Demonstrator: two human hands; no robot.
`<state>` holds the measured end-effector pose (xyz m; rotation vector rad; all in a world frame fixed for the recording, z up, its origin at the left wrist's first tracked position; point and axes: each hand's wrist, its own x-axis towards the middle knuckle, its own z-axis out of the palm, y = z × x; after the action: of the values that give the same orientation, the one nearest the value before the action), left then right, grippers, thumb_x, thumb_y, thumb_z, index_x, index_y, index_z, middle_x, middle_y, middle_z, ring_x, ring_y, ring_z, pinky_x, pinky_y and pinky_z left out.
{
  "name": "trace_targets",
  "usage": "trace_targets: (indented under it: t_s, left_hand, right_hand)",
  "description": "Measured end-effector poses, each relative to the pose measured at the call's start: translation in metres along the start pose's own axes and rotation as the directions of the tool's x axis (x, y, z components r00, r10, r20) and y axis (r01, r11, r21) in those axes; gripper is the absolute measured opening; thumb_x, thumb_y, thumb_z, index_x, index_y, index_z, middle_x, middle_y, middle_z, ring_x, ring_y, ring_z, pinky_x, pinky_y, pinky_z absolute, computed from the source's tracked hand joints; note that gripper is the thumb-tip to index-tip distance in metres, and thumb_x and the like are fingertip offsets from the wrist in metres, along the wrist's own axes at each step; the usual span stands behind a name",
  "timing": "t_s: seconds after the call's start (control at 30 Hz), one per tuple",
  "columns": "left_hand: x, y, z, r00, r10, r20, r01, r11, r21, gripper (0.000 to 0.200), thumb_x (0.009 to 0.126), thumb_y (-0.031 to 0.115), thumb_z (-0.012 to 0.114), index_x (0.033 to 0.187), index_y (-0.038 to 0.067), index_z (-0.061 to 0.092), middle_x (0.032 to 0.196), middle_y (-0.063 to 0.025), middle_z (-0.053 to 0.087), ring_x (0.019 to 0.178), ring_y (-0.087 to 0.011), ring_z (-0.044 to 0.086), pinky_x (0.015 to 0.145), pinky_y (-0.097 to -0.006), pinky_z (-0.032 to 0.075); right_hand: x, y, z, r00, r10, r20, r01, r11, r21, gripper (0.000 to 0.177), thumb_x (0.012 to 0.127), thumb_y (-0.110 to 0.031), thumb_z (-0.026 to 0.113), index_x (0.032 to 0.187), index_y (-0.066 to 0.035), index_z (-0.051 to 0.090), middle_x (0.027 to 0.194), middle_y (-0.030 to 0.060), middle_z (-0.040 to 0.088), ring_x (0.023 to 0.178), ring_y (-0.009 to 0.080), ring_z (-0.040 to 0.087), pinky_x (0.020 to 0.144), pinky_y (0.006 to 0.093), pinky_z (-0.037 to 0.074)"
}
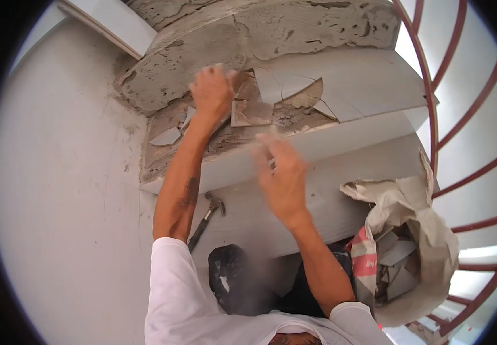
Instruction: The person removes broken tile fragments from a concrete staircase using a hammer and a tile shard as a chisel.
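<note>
My left hand is over the broken tiled stair tread, its fingers curled inward and slightly blurred. Whatever it may grip is hidden. Just right of it lies a square tile piece, and a pale tile shard rests on the rough mortar to its left. My right hand hangs in front of the step's edge, nearer to me. Its fingers are smeared by motion, so I cannot see whether they hold anything. Cracked white tile still covers the right part of the tread.
A claw hammer lies on the lower step beside my left forearm. At the right stands an opened paper sack with several tile fragments inside. Red-brown railing bars bound the right side; a white wall bounds the left.
</note>
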<state>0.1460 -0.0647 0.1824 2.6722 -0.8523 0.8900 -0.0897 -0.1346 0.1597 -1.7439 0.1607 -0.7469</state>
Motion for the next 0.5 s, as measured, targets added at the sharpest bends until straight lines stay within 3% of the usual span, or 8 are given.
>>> trace_targets:
  t_s: [0.03, 0.1, 0.2, 0.3, 0.4, 0.5]
  left_hand:
    - [-0.002, 0.006, 0.000, 0.999, 0.034, 0.000, -0.034, 0.999, 0.043, 0.042, 0.093, 0.039, 0.054, 0.118, 0.005, 0.057, 0.107, -0.0182, 0.062, 0.104, -0.0361, 0.057, 0.083, -0.0547, 0.042]
    - [-0.006, 0.022, 0.016, 0.970, 0.143, 0.195, -0.129, 0.988, -0.082, 0.058, 0.086, 0.050, 0.060, 0.128, 0.010, 0.054, 0.120, -0.0168, 0.058, 0.112, -0.0352, 0.054, 0.090, -0.0542, 0.040]
    - [-0.012, 0.064, 0.029, 0.932, 0.240, 0.272, -0.238, 0.970, -0.044, 0.073, 0.080, 0.058, 0.065, 0.136, 0.013, 0.048, 0.130, -0.0169, 0.054, 0.120, -0.0355, 0.050, 0.096, -0.0565, 0.037]
    - [-0.004, 0.070, 0.035, 0.880, 0.164, 0.446, -0.153, 0.986, -0.060, 0.083, 0.076, 0.061, 0.067, 0.141, 0.015, 0.043, 0.136, -0.0161, 0.049, 0.125, -0.0349, 0.046, 0.099, -0.0605, 0.034]
    - [0.001, 0.061, 0.038, 0.866, 0.127, 0.483, -0.085, 0.991, -0.108, 0.077, 0.081, 0.054, 0.066, 0.141, 0.011, 0.042, 0.140, -0.0182, 0.046, 0.128, -0.0350, 0.045, 0.103, -0.0561, 0.033]
    - [-0.002, 0.061, 0.044, 0.871, 0.222, 0.438, -0.197, 0.975, -0.103, 0.063, 0.087, 0.044, 0.063, 0.136, 0.010, 0.046, 0.127, -0.0184, 0.056, 0.119, -0.0356, 0.052, 0.095, -0.0521, 0.043]
  right_hand:
    - [-0.001, 0.003, 0.007, 0.999, -0.046, 0.017, 0.045, 0.998, 0.034, 0.026, 0.091, -0.014, 0.059, 0.112, 0.001, 0.060, 0.092, 0.0188, 0.059, 0.085, 0.0368, 0.059, 0.076, 0.0438, 0.047]
    - [-0.010, 0.010, 0.018, 0.991, -0.127, 0.031, 0.123, 0.988, 0.096, 0.025, 0.090, -0.013, 0.060, 0.111, 0.001, 0.060, 0.092, 0.0189, 0.059, 0.083, 0.0366, 0.058, 0.075, 0.0432, 0.047]
    - [-0.012, 0.016, 0.012, 0.986, -0.049, 0.160, 0.018, 0.982, 0.189, 0.025, 0.090, -0.013, 0.060, 0.111, 0.001, 0.060, 0.092, 0.0191, 0.059, 0.084, 0.0366, 0.059, 0.076, 0.0425, 0.047]
    - [-0.006, 0.018, -0.005, 0.989, 0.008, 0.147, -0.040, 0.976, 0.213, 0.025, 0.090, -0.012, 0.061, 0.111, 0.002, 0.060, 0.093, 0.0193, 0.059, 0.084, 0.0367, 0.059, 0.075, 0.0416, 0.048]
    - [-0.002, 0.031, -0.009, 0.998, 0.025, 0.065, -0.039, 0.971, 0.237, 0.026, 0.090, -0.013, 0.061, 0.111, 0.002, 0.059, 0.092, 0.0184, 0.059, 0.083, 0.0343, 0.060, 0.073, 0.0407, 0.048]
    - [0.006, 0.033, -0.016, 0.998, 0.049, 0.045, -0.055, 0.988, 0.142, 0.028, 0.089, -0.014, 0.063, 0.113, 0.000, 0.062, 0.089, 0.0140, 0.062, 0.077, 0.0253, 0.062, 0.066, 0.0343, 0.049]
